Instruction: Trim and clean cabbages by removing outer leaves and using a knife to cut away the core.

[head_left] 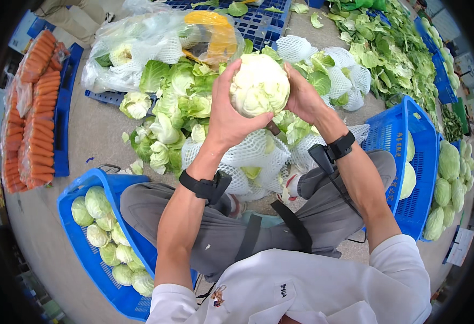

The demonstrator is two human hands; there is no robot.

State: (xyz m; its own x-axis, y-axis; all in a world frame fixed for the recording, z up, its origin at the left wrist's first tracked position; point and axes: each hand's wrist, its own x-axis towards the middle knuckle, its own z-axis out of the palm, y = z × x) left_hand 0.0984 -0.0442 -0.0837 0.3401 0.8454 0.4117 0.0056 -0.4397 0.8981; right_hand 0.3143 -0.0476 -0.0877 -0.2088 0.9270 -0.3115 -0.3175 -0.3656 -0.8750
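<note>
Between both palms I hold a pale, trimmed cabbage point(259, 85) up in front of me. My left hand point(228, 114) wraps its left side, thumb along the bottom. On the other side, my right hand point(304, 96) grips it, with fingers partly hidden behind the head. Just under the cabbage shows a small dark brown piece point(273, 128), too little of it visible to name. Loose green cabbage leaves point(164, 129) lie in a heap beyond my left forearm. White foam netting point(253, 156) is spread below my hands, by my feet.
A blue crate point(99, 181) of cabbages stands at my left, another blue crate point(380, 129) with cabbages at my right. Bagged carrots point(41, 129) are stacked far left. Ahead lie a clear plastic bag point(134, 40) and a blue pallet point(261, 24). Leaf scraps point(380, 65) pile up far right.
</note>
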